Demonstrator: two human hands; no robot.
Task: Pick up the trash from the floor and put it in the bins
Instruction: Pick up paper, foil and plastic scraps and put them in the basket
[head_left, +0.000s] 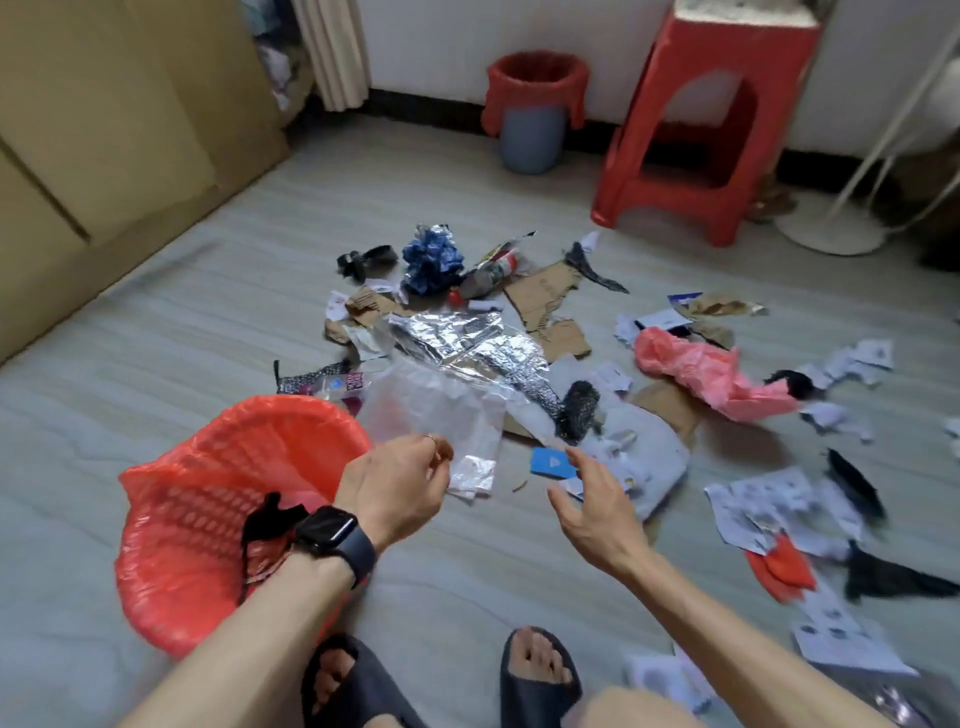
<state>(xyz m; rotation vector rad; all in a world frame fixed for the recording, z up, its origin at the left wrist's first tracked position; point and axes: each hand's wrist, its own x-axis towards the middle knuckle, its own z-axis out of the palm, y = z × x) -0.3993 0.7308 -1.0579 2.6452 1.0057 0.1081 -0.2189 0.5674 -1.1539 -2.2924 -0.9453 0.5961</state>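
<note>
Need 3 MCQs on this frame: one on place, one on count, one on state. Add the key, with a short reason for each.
1. Where does the far bin stand?
A. under the stool
B. by the wall, left of the stool
C. on top of the stool

2. How many bins with red liners show?
A. one
B. three
C. two

3. The right hand is:
A. open, holding nothing
B. gripping a card
C. pinching a bottle

Key:
1 B: the far bin stands on the floor against the wall, with the stool on its right.
2 C: there is the far bin, and the near bin by the left hand, which pinches a clear bag.
3 A: its fingers are spread, with nothing in them.
</note>
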